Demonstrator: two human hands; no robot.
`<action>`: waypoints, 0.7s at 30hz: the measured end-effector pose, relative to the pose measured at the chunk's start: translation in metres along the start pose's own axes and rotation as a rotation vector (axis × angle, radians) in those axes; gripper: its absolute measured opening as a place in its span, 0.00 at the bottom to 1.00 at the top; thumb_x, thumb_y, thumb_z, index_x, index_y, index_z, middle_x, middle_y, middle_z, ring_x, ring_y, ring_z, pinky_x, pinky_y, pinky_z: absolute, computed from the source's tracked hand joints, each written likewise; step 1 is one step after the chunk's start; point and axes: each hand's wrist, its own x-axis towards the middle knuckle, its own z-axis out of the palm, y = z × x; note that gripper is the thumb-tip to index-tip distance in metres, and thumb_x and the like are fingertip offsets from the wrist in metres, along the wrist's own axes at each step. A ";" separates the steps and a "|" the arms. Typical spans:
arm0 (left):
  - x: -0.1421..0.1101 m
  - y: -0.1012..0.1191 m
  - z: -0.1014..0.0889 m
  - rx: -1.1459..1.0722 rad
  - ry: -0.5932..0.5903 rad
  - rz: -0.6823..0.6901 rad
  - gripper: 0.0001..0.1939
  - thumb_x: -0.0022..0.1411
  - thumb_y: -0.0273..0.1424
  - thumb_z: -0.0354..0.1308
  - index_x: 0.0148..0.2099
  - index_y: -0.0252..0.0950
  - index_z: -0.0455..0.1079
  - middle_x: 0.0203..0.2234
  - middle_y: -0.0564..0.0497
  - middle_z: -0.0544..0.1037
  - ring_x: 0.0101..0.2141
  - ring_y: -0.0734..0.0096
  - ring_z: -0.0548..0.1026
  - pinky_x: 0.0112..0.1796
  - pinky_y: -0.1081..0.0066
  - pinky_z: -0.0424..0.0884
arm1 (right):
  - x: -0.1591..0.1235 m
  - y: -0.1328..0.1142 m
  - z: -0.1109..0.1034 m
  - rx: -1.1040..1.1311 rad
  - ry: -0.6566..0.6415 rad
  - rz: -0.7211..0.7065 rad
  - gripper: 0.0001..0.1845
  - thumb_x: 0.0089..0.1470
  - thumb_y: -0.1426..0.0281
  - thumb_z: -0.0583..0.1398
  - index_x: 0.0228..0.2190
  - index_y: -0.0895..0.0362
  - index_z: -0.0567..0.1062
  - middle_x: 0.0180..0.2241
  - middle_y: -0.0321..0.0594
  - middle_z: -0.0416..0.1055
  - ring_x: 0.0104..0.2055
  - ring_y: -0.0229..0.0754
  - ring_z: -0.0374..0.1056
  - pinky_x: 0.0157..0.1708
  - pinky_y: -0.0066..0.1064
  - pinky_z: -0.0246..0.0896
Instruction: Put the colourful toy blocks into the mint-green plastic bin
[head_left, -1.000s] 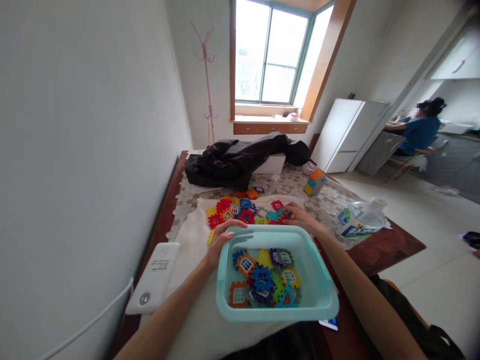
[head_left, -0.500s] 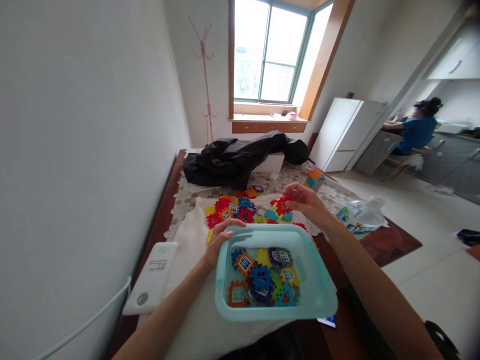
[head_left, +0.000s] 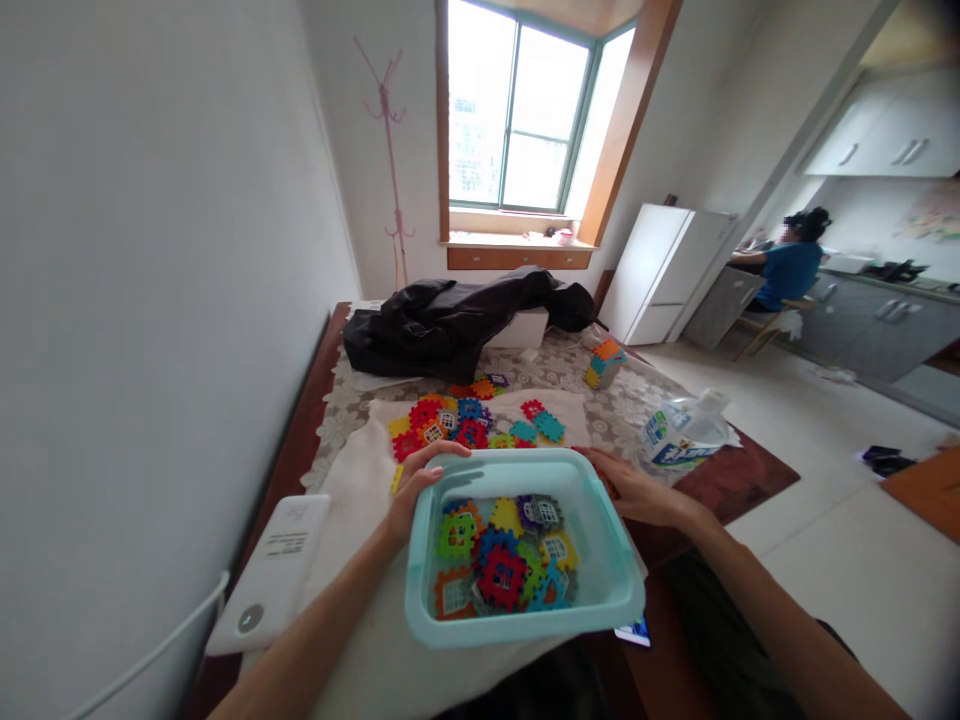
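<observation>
A light-blue plastic bin (head_left: 525,632) stands in front of me, tilted towards me. Inside it lie several gear-edged building pieces, among them a red piece (head_left: 502,576) on top and a green piece (head_left: 457,537). My left hand (head_left: 420,482) grips the bin's left rim, fingers over the edge. Beyond the right rim, my right hand (head_left: 637,492) reaches down beside the bin, close to a red-orange piece; its fingertips are partly hidden, so I cannot tell whether they hold anything. More colourful pieces (head_left: 450,420) are spread on the white cloth (head_left: 352,465) behind the bin.
Farther back lie a dark garment (head_left: 442,325) and a small block cube (head_left: 604,363). A clear plastic jug (head_left: 686,432) stands at the right. On the left rests a white power bank (head_left: 277,560) with a cable nearby. A person (head_left: 787,270) in blue sits far right.
The red piece has left my right hand; a red and a green piece now top the pile in the bin. That hand has dropped to the bin's right side. The view shifted slightly.
</observation>
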 end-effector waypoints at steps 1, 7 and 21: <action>0.000 0.001 0.001 -0.004 0.001 -0.004 0.18 0.61 0.40 0.60 0.45 0.36 0.84 0.46 0.45 0.82 0.41 0.58 0.77 0.41 0.66 0.72 | 0.003 0.000 0.001 -0.012 0.006 -0.014 0.30 0.66 0.57 0.62 0.66 0.48 0.70 0.72 0.45 0.64 0.75 0.54 0.58 0.77 0.52 0.54; 0.000 0.004 0.002 -0.023 -0.015 0.013 0.19 0.60 0.40 0.61 0.46 0.34 0.83 0.42 0.43 0.83 0.39 0.56 0.77 0.40 0.65 0.72 | 0.039 0.005 0.006 -0.116 0.111 0.018 0.22 0.66 0.63 0.60 0.59 0.53 0.77 0.72 0.49 0.63 0.73 0.53 0.62 0.75 0.50 0.57; 0.000 -0.002 0.000 -0.047 -0.004 -0.012 0.20 0.58 0.41 0.62 0.46 0.37 0.85 0.42 0.46 0.83 0.40 0.58 0.77 0.40 0.67 0.73 | 0.135 -0.002 0.018 -0.040 0.220 -0.048 0.28 0.60 0.69 0.58 0.61 0.58 0.75 0.64 0.53 0.72 0.66 0.54 0.69 0.72 0.53 0.61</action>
